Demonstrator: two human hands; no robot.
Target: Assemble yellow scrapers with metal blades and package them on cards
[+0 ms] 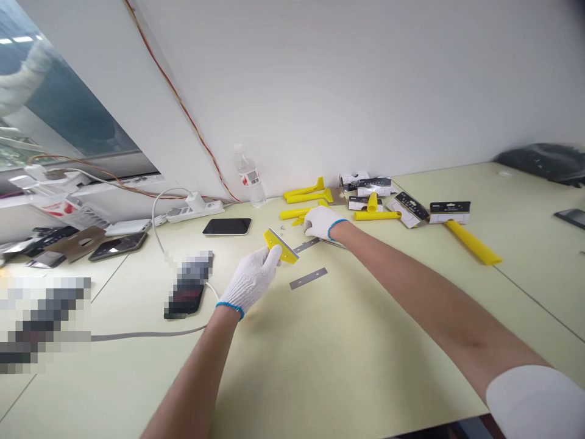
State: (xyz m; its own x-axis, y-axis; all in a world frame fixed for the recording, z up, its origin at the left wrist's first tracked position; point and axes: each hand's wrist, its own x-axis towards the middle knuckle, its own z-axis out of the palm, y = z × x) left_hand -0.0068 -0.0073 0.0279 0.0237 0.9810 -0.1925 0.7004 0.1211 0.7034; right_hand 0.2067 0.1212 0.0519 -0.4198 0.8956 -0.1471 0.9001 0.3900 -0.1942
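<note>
My left hand, in a white knit glove with a blue cuff, grips a yellow scraper head with a metal strip along its upper edge. My gloved right hand is farther forward over the table, its fingers bent down and together; whatever they hold is hidden. Just below that hand lies a flat grey blade, and a thin metal object shows beneath the wrist. Closer to me rests a second grey blade with holes. Small screws lie beyond the scraper head. Yellow handles are behind my right hand.
Black-and-white cardboard packages and another yellow handle lie to the right. A water bottle stands against the wall. Phones, a power strip and cables occupy the left side. A black bag sits far right.
</note>
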